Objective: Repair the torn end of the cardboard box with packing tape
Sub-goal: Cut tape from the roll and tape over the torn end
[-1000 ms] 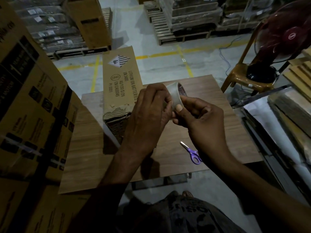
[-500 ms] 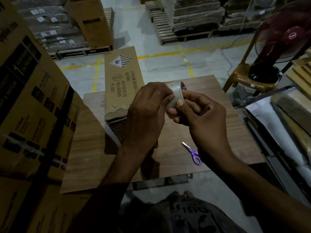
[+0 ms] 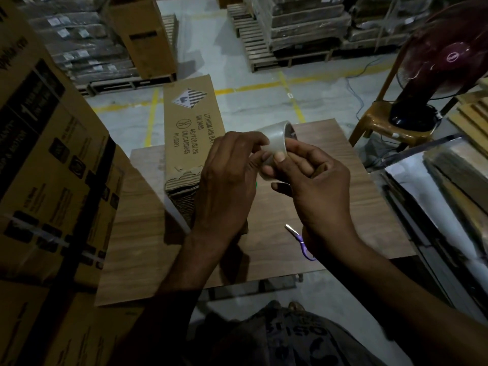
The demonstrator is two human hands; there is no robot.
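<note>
View from above of a person's two bare hands raised over a wood-grain bench (image 3: pixel 137 233) in a dim warehouse. At the centre of the frame both hands hold a roll of clear packing tape (image 3: pixel 276 137) in the air above the bench. The right hand (image 3: pixel 319 194) has its grip closed on the roll, thumb pressed flat on the outer face and fingers curled beneath. The left hand (image 3: pixel 227 186) also has its grip closed, its curled fingertips pinching at the roll's left side; whether a loose tape end is caught there cannot be told.

Just left of the hands, a long cardboard box (image 3: pixel 188 128) lies on the bench, running away toward the upper centre of the frame, printed with a lithium battery hazard label. Its torn end (image 3: pixel 182 180) faces the viewer, ragged and showing corrugated layers, partly hidden behind the left hand.

Purple-handled scissors (image 3: pixel 301 241) lie on the bench in the lower right of centre, partly covered by the right wrist. Large printed cartons (image 3: pixel 52 154) fill the left edge. A dark red fan (image 3: pixel 446 56) stands on a chair (image 3: pixel 380 120) at the upper right.
</note>
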